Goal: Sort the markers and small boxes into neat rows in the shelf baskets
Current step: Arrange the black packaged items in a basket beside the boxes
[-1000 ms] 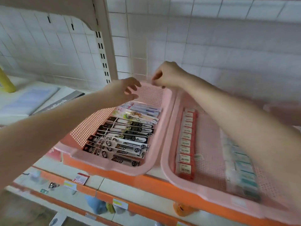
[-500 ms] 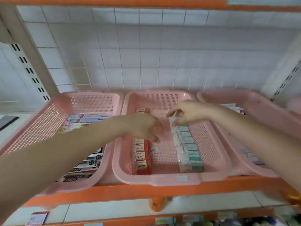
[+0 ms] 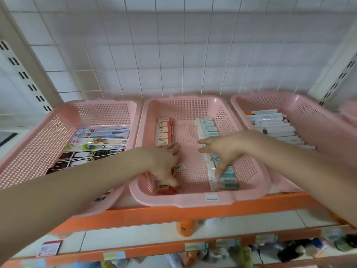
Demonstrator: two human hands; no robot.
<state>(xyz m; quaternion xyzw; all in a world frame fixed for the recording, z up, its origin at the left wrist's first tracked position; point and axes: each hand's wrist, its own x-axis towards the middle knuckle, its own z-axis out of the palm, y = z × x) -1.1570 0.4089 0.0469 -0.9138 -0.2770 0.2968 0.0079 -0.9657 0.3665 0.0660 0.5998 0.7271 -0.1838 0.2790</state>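
A white tiled wall [image 3: 173, 45] runs along the far side, with one slotted upright [image 3: 25, 74] at far left and another [image 3: 340, 74] at far right. Low down, near the middle, stands an orange bottle [image 3: 185, 228] (its top hidden). A red and white card [image 3: 49, 248] lies near left. Price labels [image 3: 114, 255] line a lower orange edge [image 3: 154, 250], and blurred goods [image 3: 289, 250] crowd the near right.

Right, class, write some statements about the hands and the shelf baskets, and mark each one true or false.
1. The left hand and the right hand are both in the middle basket. True.
2. The red boxes and the green boxes form two separate rows. True.
3. The left hand rests on the green boxes. False: it rests on the red boxes.
4. The markers lie in the right basket. True.
5. The middle basket is blue. False: it is pink.
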